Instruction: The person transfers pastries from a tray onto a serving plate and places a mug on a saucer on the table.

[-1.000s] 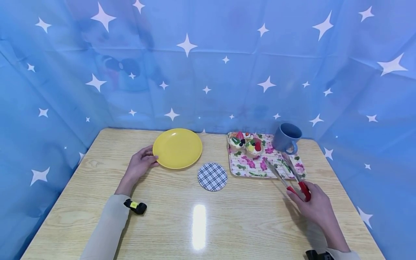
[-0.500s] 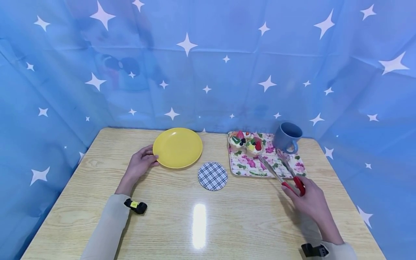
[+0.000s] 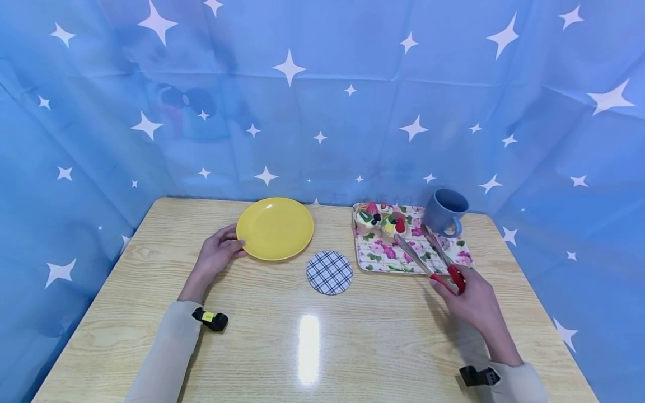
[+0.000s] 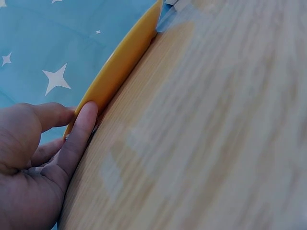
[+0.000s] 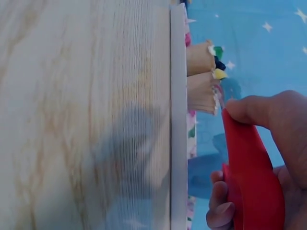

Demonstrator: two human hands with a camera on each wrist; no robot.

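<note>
L hand (image 3: 216, 249) is pinching yellow plate (image 3: 275, 228), R hand (image 3: 473, 296) gripping splayed tongs (image 3: 438, 247), w/ fruit cupcakes (image 3: 394, 229) sitting on floral tray (image 3: 385, 264), not yet lifted.

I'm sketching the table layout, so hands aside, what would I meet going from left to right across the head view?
Yellow plate, round checked coaster, left cupcake, right cupcake, blue mug.

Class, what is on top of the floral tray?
On the tray: at least two fruit-topped cupcakes and a blue mug; tongs reach over it. The surface beneath cupcakes and mug is hidden.
</note>
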